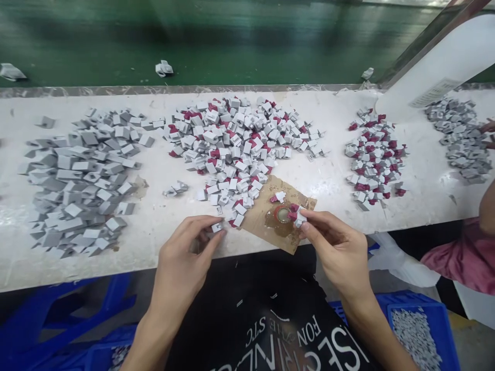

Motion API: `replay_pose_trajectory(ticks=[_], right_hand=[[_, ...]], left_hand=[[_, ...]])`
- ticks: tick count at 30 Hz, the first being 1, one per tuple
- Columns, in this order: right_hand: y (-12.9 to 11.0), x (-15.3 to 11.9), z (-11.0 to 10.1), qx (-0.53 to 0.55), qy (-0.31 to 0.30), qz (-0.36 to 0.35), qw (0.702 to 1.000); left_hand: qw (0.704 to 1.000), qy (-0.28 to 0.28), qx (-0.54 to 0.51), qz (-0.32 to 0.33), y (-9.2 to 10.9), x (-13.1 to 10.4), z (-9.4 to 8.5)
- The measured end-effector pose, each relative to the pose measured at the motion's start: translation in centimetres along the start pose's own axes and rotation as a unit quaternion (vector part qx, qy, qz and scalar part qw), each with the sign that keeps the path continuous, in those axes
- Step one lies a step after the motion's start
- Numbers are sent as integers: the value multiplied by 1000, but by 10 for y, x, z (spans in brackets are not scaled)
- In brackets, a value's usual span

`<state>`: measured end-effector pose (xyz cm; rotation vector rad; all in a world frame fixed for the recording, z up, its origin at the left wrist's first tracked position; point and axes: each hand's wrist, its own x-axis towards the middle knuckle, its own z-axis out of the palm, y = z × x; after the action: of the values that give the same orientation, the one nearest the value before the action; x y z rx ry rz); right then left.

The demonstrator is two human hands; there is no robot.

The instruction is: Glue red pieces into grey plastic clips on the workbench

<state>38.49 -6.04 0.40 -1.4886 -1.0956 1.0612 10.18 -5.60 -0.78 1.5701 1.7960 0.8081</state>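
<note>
My left hand (185, 255) pinches a small grey plastic part (217, 226) between thumb and fingers, just above the table's near edge. In my right hand (336, 247) is a grey and maroon plastic part (298, 215), its maroon end beside a small round dish (282, 214) with a reddish rim. The dish stands on a wet-stained piece of brown cardboard (257, 216). Behind the dish, another grey and maroon piece (277, 197) lies on the cardboard. A large heap of grey and maroon parts (235, 139) spreads beyond my hands and reaches the cardboard's left side.
A heap of grey parts (81, 180) covers the table's left. More grey and maroon pieces (373, 154) lie right, near a white bottle-like object (436, 67). A green conveyor belt (247, 46) runs behind. Blue crates (444, 330) stand below; a co-worker's arm (488, 206) shows far right.
</note>
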Motion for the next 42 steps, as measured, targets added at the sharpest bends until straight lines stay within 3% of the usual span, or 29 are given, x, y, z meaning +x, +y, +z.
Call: replay_pose_trajectory(ticks=[7,11,16,19,22,24,28,33,38,42], right_hand=[[2,0,0,-64,-16,-33,997],[-5,3,0,-21,-3,-12,1000],[-18,13,0,122,3,32,992],[-26,18,3,229,-37,71,970],[-32,21,8,269,-60,79,958],[-33,22,10,276,-59,74,956],[-30,20,11,262,-46,55,962],[-25,17,7,197,-41,24,979],[-30,19,3,118,-74,-12,990],[-36,30,2,118,-108,-16,987]], left_hand=[[998,-11,-55,22,1,-5,-1],[995,-8,-100,31,25,-1,4],[989,56,-125,55,62,6,9],[979,-10,-195,57,80,15,15],[940,-117,-318,25,92,26,24],[913,-151,-378,-4,97,32,30],[889,-169,-423,-35,100,38,38],[880,-188,-434,-43,99,41,40],[885,-215,-411,-33,96,44,38],[896,-236,-376,-9,96,54,34]])
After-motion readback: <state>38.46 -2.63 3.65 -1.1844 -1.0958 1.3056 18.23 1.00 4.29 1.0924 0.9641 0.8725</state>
